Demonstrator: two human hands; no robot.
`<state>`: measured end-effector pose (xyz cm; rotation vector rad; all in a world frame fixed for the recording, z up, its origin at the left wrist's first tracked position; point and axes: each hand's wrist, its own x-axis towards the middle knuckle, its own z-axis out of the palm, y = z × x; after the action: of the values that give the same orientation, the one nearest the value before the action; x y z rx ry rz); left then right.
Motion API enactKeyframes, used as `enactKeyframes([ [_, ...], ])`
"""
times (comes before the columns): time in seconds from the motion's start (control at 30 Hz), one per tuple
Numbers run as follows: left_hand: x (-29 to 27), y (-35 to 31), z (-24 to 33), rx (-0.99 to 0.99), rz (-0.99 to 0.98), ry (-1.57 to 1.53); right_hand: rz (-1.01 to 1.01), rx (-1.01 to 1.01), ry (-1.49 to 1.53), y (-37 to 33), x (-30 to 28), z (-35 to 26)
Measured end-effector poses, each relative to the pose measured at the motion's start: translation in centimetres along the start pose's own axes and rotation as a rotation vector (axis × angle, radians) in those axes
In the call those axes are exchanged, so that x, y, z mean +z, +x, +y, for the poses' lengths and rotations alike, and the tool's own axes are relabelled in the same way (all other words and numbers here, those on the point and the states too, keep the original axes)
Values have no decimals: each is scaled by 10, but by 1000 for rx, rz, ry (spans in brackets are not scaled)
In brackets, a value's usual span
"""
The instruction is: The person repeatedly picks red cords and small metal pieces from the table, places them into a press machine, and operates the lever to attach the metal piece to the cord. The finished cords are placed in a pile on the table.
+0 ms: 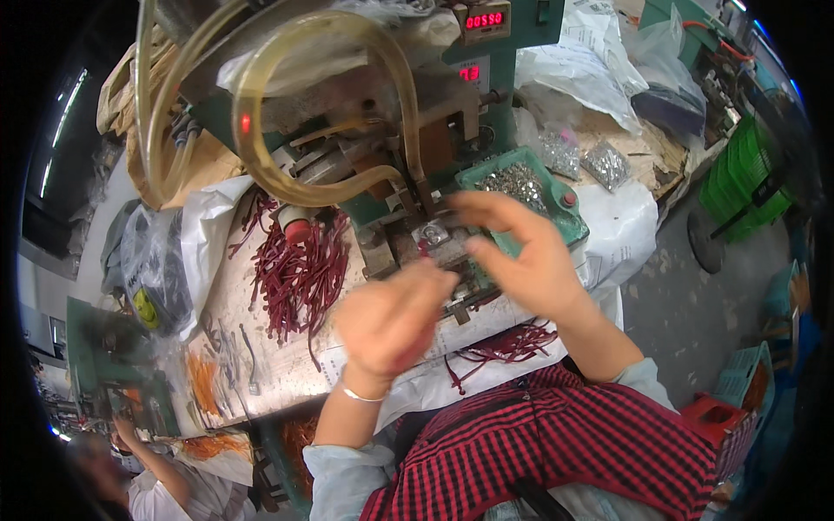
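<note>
My left hand [391, 317], slightly smeared by motion, is closed just in front of a small metal press fixture [430, 234]. A dark red strap [415, 350] shows at its palm side, and a bit of the same dark red appears at the fixture's near edge. On the fixture's right is my right hand [526, 256], thumb and forefinger apart, with nothing visible between them. Its fingertips are blurred, close to a green tray [566, 227] of small metal pieces [517, 182]. A heap of dark red straps [295, 282] lies left of the fixture.
A thick yellowish hose [248, 104] loops over the press, with red displays [484, 20] behind. A red button [298, 231] stands by the heap. More straps [512, 345] lie at the front edge. Plastic bags [608, 165] of metal parts sit right. A co-worker [165, 486] is lower left.
</note>
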<state>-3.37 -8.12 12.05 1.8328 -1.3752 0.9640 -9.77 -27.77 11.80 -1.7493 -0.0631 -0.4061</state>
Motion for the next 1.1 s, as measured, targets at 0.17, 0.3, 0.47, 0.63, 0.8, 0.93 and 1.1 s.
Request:
enactKeyframes([
  [0.17, 35, -11, 1, 128, 36, 90, 366, 134, -599, -24, -45, 98],
  [0.3, 40, -14, -4, 160, 73, 81, 421, 83, -439, -31, -53, 122],
  [0.47, 41, -12, -3, 109, 72, 69, 483, 60, -506, -2, -82, 127],
  [0.63, 40, -13, 0, 69, 67, 57, 232, 134, -760, -26, -66, 119],
  [0.8, 30, -20, 16, -136, -5, -9, 274, 37, -1005, -22, -49, 118],
  [0.93, -2, -52, 44, -300, -41, 13, 439, -38, -935, -28, -40, 116],
  [1.1, -69, -61, 15, -548, 347, 361, 519, 200, -515, -35, -51, 117],
])
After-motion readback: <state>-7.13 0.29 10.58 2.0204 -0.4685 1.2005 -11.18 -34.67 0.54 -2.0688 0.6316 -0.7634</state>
